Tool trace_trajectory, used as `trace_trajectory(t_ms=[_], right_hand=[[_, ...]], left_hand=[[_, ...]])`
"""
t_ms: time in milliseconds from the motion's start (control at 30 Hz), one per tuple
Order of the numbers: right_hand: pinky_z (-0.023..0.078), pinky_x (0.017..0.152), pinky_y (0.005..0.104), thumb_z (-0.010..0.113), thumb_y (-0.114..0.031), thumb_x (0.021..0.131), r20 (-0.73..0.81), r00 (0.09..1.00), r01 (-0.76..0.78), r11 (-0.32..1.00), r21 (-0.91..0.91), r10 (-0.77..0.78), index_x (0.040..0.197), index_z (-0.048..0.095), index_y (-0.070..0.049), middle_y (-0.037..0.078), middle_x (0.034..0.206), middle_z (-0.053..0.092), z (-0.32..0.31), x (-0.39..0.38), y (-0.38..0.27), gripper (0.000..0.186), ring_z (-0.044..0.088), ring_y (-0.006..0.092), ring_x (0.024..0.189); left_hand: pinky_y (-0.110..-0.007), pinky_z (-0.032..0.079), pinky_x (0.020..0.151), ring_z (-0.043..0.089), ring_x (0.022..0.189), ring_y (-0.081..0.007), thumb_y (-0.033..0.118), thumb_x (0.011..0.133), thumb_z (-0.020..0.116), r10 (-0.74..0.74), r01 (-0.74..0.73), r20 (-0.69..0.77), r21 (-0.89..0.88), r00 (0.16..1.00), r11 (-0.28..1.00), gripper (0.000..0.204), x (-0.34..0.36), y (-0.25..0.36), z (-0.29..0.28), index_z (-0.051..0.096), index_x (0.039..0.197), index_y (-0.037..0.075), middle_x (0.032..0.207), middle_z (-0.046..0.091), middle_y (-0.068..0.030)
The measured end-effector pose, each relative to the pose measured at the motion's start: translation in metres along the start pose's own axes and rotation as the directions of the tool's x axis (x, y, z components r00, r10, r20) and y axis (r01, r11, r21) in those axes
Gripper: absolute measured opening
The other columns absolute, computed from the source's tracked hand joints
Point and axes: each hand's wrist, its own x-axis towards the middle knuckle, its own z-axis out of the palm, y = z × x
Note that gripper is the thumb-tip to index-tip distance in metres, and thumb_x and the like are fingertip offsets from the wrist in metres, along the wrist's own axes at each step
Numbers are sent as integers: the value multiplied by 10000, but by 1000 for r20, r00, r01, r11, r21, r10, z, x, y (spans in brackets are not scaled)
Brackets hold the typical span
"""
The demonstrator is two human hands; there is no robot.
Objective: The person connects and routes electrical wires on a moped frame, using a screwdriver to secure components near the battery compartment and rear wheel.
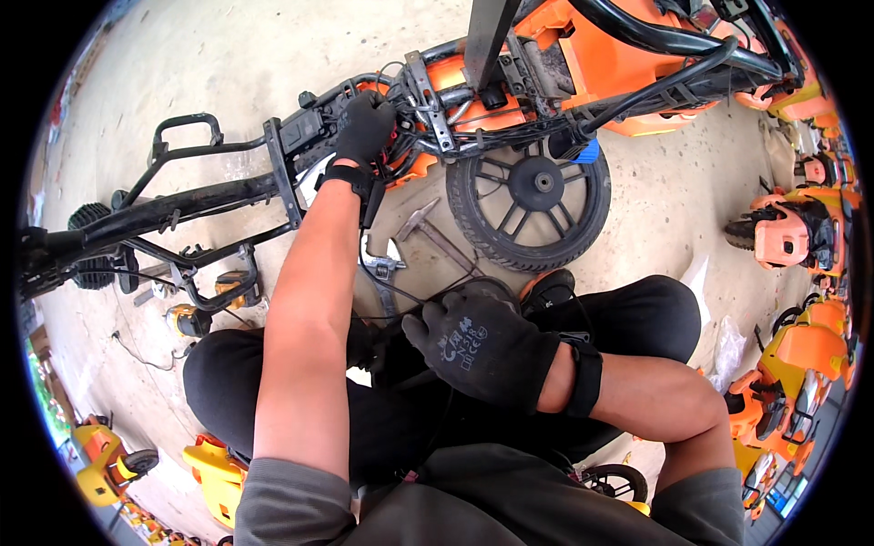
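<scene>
My left hand point(366, 127), in a black work glove, reaches forward into the wiring point(410, 136) in the middle of a black scooter frame point(287, 173). Its fingers are curled down among the cables, and what they grip is hidden. Close to my body, over my lap, is my right hand point(487, 346), also gloved. Its fingers are bent and closed, their tips turned out of sight. A thin black cable point(401, 289) runs toward this hand; whether the hand holds it I cannot tell. Orange body panels point(619, 55) are on the frame's right part.
A black spoked wheel point(535, 187) lies beneath the frame. A hammer point(442, 237) and an adjustable wrench point(382, 266) rest on the concrete floor before me. Yellow-black power tools point(238, 289) are to the left. Orange scooters point(792, 232) line the right side; yellow parts point(214, 478) stand behind left.
</scene>
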Motion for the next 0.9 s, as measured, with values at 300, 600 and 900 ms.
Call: trace_trajectory(t_ms=[300, 600, 900], right_hand=[[534, 688, 351, 593, -214, 861, 26, 1000, 5, 1000, 6, -6, 1126, 638, -30, 98, 873, 658, 4, 5, -3, 325, 662, 234, 795], [542, 706, 361, 587, -219, 874, 54, 998, -11, 1000, 21, 10, 1143, 628, -25, 104, 880, 662, 8, 5, 2, 334, 667, 245, 808], [521, 648, 372, 591, -231, 867, 56, 998, 5, 999, 41, -7, 1142, 635, -28, 80, 842, 651, 6, 8, 6, 345, 660, 234, 773]], left_hand=[[-406, 507, 647, 664, 698, -287, 298, 824, 795, -3, 12, -47, 194, 999, 981, 340, 8, 8, 0, 657, 790, -10, 734, 686, -167], [-462, 509, 690, 669, 783, -360, 359, 769, 846, -65, 67, -15, 238, 998, 969, 383, 16, 3, -5, 628, 764, 44, 779, 678, -190], [-355, 480, 599, 576, 632, -162, 255, 891, 738, -74, 96, 239, -83, 968, 992, 241, 17, -11, -35, 678, 819, 33, 684, 634, -83]])
